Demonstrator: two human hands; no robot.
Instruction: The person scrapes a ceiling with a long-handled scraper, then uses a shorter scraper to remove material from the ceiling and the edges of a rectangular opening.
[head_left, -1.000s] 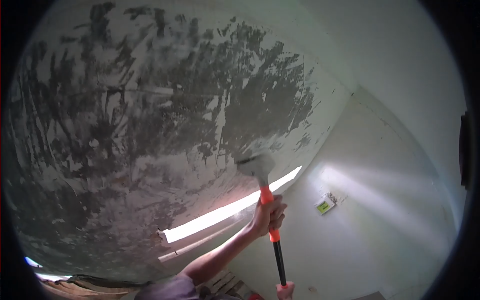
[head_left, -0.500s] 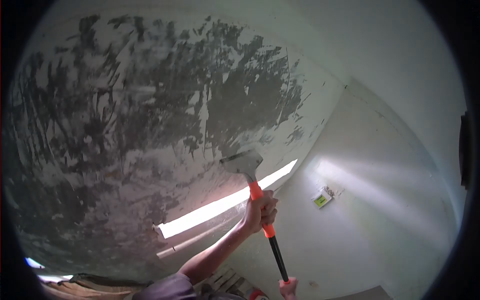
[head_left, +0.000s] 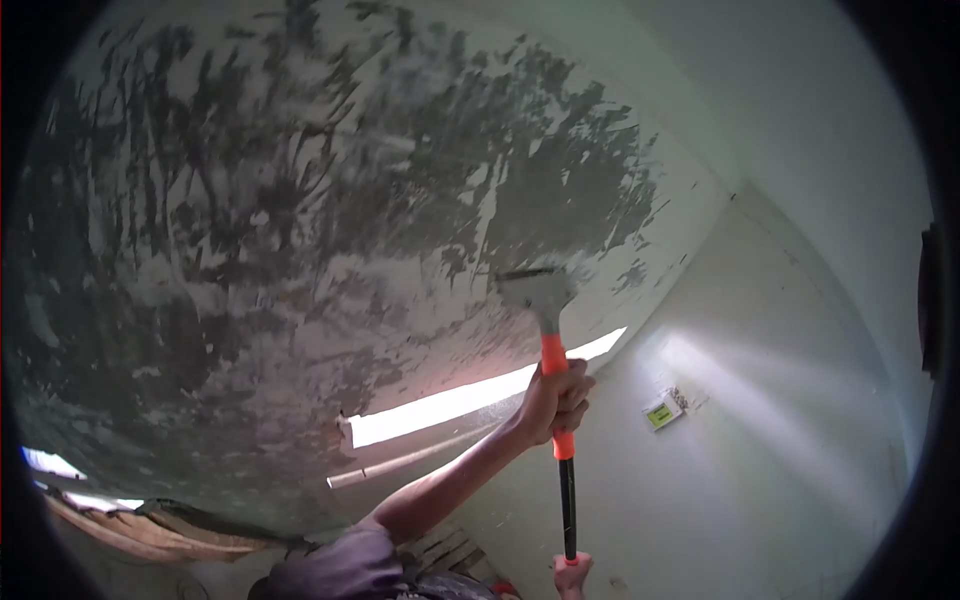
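A long-handled scraper (head_left: 567, 500) with a wide metal blade (head_left: 540, 290), orange grips and a black shaft stands nearly upright in the middle of the head view. My left hand (head_left: 556, 402) is closed around the upper orange grip, just below the blade. Lower down, at the bottom edge of the view, my right hand (head_left: 572, 573) grips the handle's end. The blade's edge lies at a patchy surface overhead (head_left: 400, 200), where dark grey areas show between pale coating. Whether the edge presses on it is hard to tell.
A bright long opening (head_left: 480, 400) runs behind my left forearm. On the pale wall to the right sits a small box with a yellow-green label (head_left: 661, 413). Brown sheet-like material (head_left: 150, 530) lies at the lower left, and wooden slats (head_left: 450, 555) show below my arm.
The scraper and both hands have swung more upright, with the blade shifted right and up in view. The surroundings have shifted right too, as the camera turned. Both hands keep their hold.
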